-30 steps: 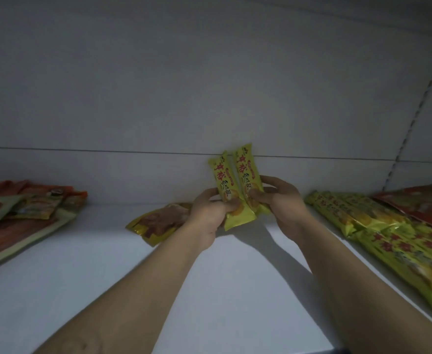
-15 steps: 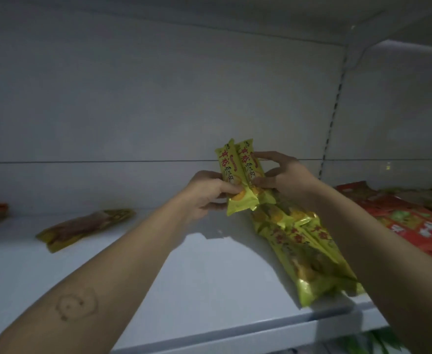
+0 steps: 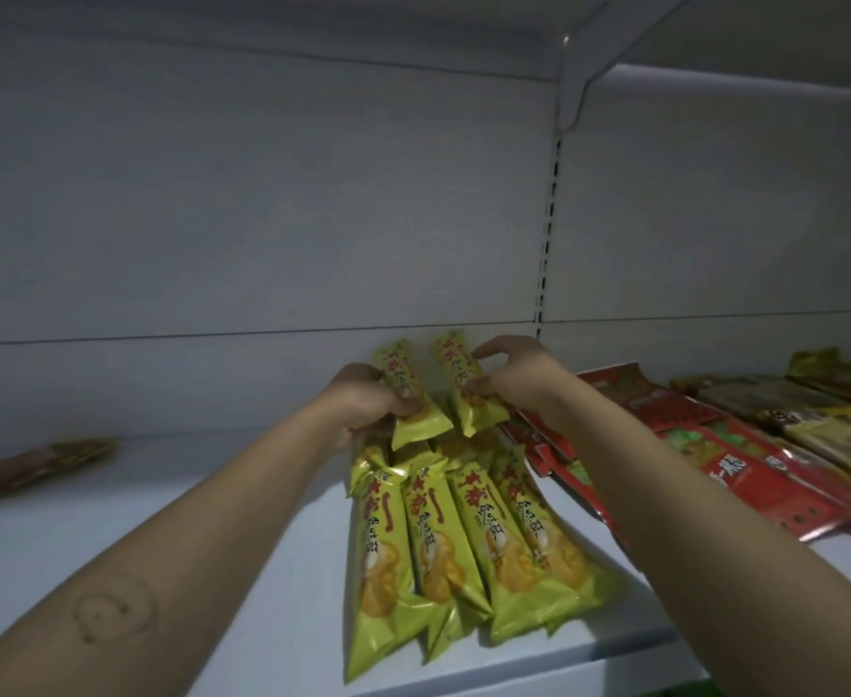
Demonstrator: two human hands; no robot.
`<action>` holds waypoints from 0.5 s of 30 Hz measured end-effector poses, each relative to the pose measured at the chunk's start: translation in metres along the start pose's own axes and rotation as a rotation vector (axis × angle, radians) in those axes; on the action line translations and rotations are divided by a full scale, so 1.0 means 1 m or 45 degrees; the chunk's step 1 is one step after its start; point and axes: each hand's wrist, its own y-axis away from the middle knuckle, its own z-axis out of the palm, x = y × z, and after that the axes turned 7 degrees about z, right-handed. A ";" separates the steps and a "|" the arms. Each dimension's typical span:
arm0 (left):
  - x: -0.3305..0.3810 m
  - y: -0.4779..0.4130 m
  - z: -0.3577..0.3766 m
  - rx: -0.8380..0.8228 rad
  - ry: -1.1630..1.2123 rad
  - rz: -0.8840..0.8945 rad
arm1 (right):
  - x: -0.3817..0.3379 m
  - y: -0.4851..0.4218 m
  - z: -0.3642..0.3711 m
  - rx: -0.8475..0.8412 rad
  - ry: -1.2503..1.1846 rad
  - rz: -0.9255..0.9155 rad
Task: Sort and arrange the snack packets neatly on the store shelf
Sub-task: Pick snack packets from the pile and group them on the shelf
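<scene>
My left hand point(image 3: 363, 402) grips one long yellow snack packet point(image 3: 408, 389), held tilted above the white shelf point(image 3: 237, 570). My right hand point(image 3: 511, 372) pinches a second yellow packet point(image 3: 466, 389) just to the right of it; the two packets are slightly apart. Below both hands lies a row of several matching yellow packets point(image 3: 463, 540), side by side and pointing toward the shelf's front edge. More yellow packets sit behind that row, partly hidden by the held ones.
Red snack packets point(image 3: 715, 465) lie to the right of the yellow row, with brownish and yellow packets point(image 3: 815, 410) further right. A dark flat packet point(image 3: 36, 465) lies at the far left. The shelf's back panel and a slotted upright point(image 3: 546, 228) stand behind.
Both hands have carried the two yellow packets to the right, over the yellow row. The packets, earlier held together, are now separated, one in each hand.
</scene>
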 end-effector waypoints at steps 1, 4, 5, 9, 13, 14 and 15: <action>-0.002 0.000 0.002 -0.004 -0.052 -0.006 | 0.002 -0.003 0.003 -0.015 0.044 0.000; -0.005 -0.001 0.002 -0.009 -0.170 -0.014 | 0.007 -0.008 0.012 -0.036 0.071 0.015; -0.006 -0.001 0.002 -0.014 -0.199 -0.020 | 0.009 -0.009 0.015 -0.030 0.075 0.016; -0.008 -0.004 0.007 0.000 -0.322 0.029 | 0.017 -0.010 0.019 0.111 -0.015 0.041; -0.009 -0.010 0.012 0.018 -0.545 0.115 | 0.022 -0.008 0.020 0.187 0.034 -0.042; -0.010 -0.012 0.013 0.005 -0.582 0.122 | 0.023 -0.007 0.021 0.189 0.091 -0.059; -0.010 -0.012 0.013 -0.004 -0.618 0.131 | 0.024 -0.007 0.022 0.189 0.155 -0.074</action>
